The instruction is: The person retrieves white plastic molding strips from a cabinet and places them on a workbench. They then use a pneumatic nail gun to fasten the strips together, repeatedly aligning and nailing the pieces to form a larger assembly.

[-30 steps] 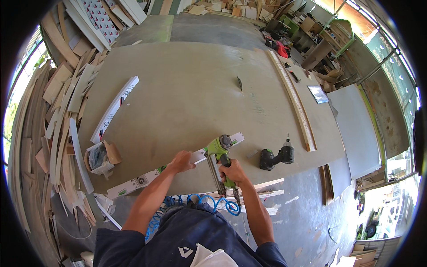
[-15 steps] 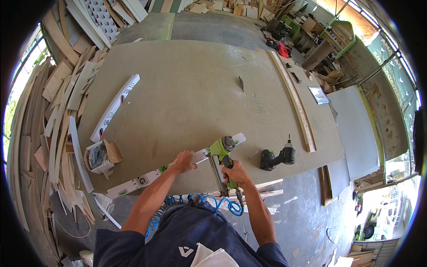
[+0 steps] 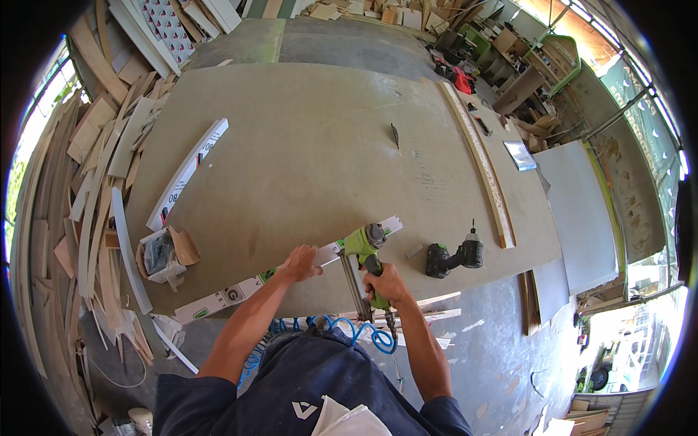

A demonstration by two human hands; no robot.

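Note:
A green nail gun (image 3: 358, 247) is in my right hand (image 3: 387, 284), fingers wrapped round its grip. Its head is over the right part of a long white printed strip (image 3: 234, 293); whether the two touch, I cannot tell. My left hand (image 3: 300, 264) grips this strip left of the gun, fingers over its far edge. The strip slants along the near edge of a large brown board table (image 3: 291, 160). A coiled blue air hose (image 3: 382, 337) hangs below the gun, in front of my body.
Right of the gun, a black cordless driver (image 3: 456, 256) rests on the table. At the left are a second white printed strip (image 3: 187, 174) and an open cardboard box (image 3: 183, 247) with plastic inside. A long wooden strip (image 3: 480, 166) lies right. Offcuts (image 3: 87, 196) crowd the left side.

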